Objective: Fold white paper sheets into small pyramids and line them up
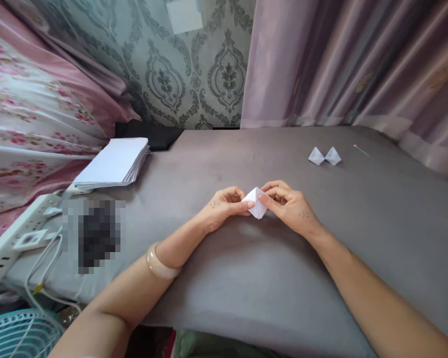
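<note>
Between my two hands is a small folded white paper [257,196], diamond-shaped, with layered edges at its lower tip. My left hand [227,206] grips its left side, thumb across the front and fingers curled behind. From the right, my right hand [289,203] pinches it with the thumb on the front face; the fingertips behind are partly hidden. Farther back on the right, two folded white paper pieces [316,156] stand side by side on the grey-covered table [216,159], their near corners almost touching.
A stack of white paper [114,161] lies at the left, beside a black flat item [152,133]. A white power strip [22,233] with cables runs along the left edge, near a pixelated dark patch [99,233]. A thin stick [361,150] lies back right; a teal fan guard [20,333] is lower left.
</note>
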### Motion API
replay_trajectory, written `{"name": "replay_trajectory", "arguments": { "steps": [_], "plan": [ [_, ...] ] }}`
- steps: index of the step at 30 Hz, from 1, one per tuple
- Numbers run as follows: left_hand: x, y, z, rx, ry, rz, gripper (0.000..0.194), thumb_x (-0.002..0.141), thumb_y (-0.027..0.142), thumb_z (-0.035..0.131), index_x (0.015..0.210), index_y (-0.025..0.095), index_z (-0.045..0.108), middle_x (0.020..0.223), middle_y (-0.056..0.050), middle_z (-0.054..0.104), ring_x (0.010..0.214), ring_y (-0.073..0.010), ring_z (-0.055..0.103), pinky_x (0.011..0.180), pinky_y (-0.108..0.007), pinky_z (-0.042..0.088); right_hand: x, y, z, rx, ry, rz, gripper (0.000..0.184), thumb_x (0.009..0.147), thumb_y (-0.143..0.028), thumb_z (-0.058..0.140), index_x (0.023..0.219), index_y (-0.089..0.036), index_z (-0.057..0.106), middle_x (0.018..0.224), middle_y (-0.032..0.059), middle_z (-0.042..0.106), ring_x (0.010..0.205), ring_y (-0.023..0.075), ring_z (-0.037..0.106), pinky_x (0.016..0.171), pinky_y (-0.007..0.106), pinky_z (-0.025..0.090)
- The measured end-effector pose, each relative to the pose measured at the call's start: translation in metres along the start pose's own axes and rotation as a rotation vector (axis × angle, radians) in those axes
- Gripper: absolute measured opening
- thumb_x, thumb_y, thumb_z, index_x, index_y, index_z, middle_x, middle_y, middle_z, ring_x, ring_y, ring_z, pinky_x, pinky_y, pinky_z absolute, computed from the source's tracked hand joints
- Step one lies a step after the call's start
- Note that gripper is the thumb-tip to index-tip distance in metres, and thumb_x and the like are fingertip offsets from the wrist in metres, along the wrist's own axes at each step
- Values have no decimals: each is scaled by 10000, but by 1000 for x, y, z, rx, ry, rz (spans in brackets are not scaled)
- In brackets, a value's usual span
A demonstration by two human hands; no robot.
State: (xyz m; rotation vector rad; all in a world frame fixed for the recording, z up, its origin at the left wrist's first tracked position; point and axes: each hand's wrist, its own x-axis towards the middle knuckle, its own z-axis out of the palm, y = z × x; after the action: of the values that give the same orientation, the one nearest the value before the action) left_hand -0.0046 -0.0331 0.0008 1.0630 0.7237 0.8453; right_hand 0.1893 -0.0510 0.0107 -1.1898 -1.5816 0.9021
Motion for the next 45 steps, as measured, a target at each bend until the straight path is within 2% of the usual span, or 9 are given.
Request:
{"name": "replay_trajectory", "arguments": {
  "steps": [6, 11, 15, 21, 27, 34, 39, 42, 45],
  "plan": [
    [2, -1, 3, 49, 90, 262, 308, 671, 252, 815, 747, 136, 540, 735, -4, 670, 707, -109, 635, 722, -258, 493, -2, 4, 7, 123, 39, -16, 216, 727, -396, 744, 841, -215, 715, 946, 50, 709, 849, 188, 671, 804, 335, 544],
    [-1, -1, 5, 87, 94, 319, 295, 693, 251, 801, 821, 152, 554, 757, -6, 698, 705, -109, 646, 703, -233, 479, -2, 2, 8, 200, 36, 56, 412, 694, -347, 778, 1069, -219, 662, 970, 39, 740, 874, 192, 695, 849, 357, 548],
    [-2, 0, 7, 83, 109, 279, 479, 695, 254, 799, 1112, 186, 574, 901, -39, 739, 793, -151, 677, 795, -288, 506, -2, -1, 6, 174, -19, 103, 278, 733, -385, 736, 933, -193, 716, 940, 51, 750, 875, 203, 699, 846, 359, 547],
    [-1, 0, 6, 73, 111, 196, 274, 677, 279, 806, 885, 145, 689, 878, -39, 720, 797, -142, 657, 790, -283, 498, -4, -3, 5, 104, -24, 145, 245, 740, -401, 727, 880, -201, 740, 865, 36, 752, 823, 199, 695, 784, 332, 541],
    [-2, 3, 6, 104, 152, 143, 221, 714, 337, 775, 799, 139, 723, 754, -26, 693, 689, -104, 608, 715, -250, 465, -7, -4, 12, 135, -90, 162, 242, 749, -407, 724, 884, -206, 736, 883, 34, 747, 830, 188, 686, 786, 321, 537],
    [4, -2, 7, -53, 284, 139, 246, 683, 353, 792, 750, 136, 697, 709, -15, 664, 645, -98, 585, 650, -242, 446, -10, -3, 26, 520, -185, 449, 333, 771, -462, 704, 925, -169, 739, 880, 66, 740, 804, 169, 698, 719, 280, 573],
    [5, -2, 3, -45, 270, 34, 270, 661, 351, 799, 744, 127, 674, 689, -20, 653, 626, -116, 596, 619, -252, 446, -7, -2, 25, 482, -181, 492, 317, 702, -447, 768, 786, -142, 750, 721, 68, 726, 660, 152, 689, 600, 232, 568],
    [5, -3, 1, -16, 225, -7, 304, 667, 373, 793, 786, 111, 693, 720, -49, 673, 638, -130, 606, 624, -265, 454, -6, -2, 23, 470, -173, 530, 314, 712, -442, 767, 795, -140, 746, 738, 74, 731, 647, 147, 690, 586, 222, 574],
    [7, -6, 1, -31, 274, 33, 301, 666, 372, 795, 785, 112, 699, 732, -46, 679, 652, -122, 602, 637, -258, 455, -8, -6, 24, 542, -184, 617, 369, 777, -493, 698, 855, -134, 737, 825, 112, 745, 696, 169, 710, 587, 228, 588]
  ]
}}
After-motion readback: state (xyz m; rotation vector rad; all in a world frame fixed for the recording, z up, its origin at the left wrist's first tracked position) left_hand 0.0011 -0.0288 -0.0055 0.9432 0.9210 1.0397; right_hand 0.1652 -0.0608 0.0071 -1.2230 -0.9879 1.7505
